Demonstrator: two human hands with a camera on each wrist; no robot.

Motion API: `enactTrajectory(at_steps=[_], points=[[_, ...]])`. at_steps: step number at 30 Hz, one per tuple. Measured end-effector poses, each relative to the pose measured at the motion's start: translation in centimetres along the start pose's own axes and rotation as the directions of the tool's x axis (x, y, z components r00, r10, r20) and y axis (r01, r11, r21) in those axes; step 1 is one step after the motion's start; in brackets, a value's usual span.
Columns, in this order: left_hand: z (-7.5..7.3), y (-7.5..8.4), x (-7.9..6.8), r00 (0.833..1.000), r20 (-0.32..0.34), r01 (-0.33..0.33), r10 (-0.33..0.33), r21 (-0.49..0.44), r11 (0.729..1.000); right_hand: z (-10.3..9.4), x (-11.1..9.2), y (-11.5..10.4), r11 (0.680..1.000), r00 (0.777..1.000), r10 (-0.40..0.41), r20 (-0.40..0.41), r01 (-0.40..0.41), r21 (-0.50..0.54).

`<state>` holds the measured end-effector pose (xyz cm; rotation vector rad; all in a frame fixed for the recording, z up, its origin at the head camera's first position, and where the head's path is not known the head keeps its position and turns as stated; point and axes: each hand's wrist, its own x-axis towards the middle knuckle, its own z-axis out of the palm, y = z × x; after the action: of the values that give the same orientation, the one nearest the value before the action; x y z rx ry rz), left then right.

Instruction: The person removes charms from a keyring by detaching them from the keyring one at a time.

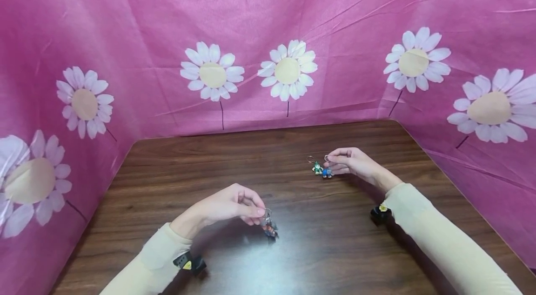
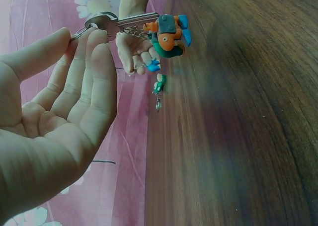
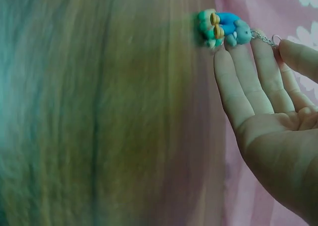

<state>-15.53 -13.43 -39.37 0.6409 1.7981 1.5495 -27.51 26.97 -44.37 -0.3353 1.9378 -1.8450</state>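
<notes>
My left hand [image 1: 232,204] pinches a ring between thumb and fingertips. From it hang a metal key [image 2: 139,20] and an orange figure keychain [image 2: 168,36] with blue feet and a green part behind it. Farther back on the right, my right hand [image 1: 356,164] pinches the ring of a keychain with a small grey-headed figure in blue [image 3: 233,30], its chain [image 3: 262,36] running to the thumb. Just left of that figure, a green figure keychain [image 1: 317,168] is on the table, its ring toward the back; in the right wrist view the blue figure partly hides it.
The dark wood-grain table [image 1: 188,164] is enclosed at the back and both sides by a pink cloth [image 1: 251,16] printed with white daisies. Straps with small black devices [image 1: 380,213] sit at both wrists. Light glares off the table near the front middle.
</notes>
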Motion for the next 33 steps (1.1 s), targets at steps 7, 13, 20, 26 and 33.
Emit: enactTrajectory(at_steps=[7, 13, 20, 26, 33], points=[[0.0, -0.1, -0.1, 1.0, -0.006, 0.005, -0.005, 0.012, 1.0, -1.3, 0.5, 0.5, 0.996, 0.999, 0.04, -0.033, -0.043, -0.072], [0.1, -0.1, 0.0, 1.0, -0.004, 0.003, -0.003, 0.009, 1.0, -2.0, 0.8, 0.2, 0.987, 0.997, 0.042, -0.062, -0.051, -0.151], [0.2, -0.1, 0.2, 1.0, -0.002, 0.0, 0.0, 0.002, 1.0, -2.7, 1.2, 0.5, 0.957, 0.998, -0.021, -0.058, 0.004, -0.291], [0.2, -0.1, 0.5, 1.0, 0.006, 0.0, 0.0, 0.009, 1.0, -3.0, 1.6, 0.9, 0.959, 0.994, 0.035, -0.1, -0.062, -0.277], [0.3, 0.0, 1.0, 1.0, 0.007, 0.005, -0.005, 0.02, 1.0, -2.8, 2.5, 1.0, 0.962, 0.982, 0.094, -0.165, -0.132, -0.238]])
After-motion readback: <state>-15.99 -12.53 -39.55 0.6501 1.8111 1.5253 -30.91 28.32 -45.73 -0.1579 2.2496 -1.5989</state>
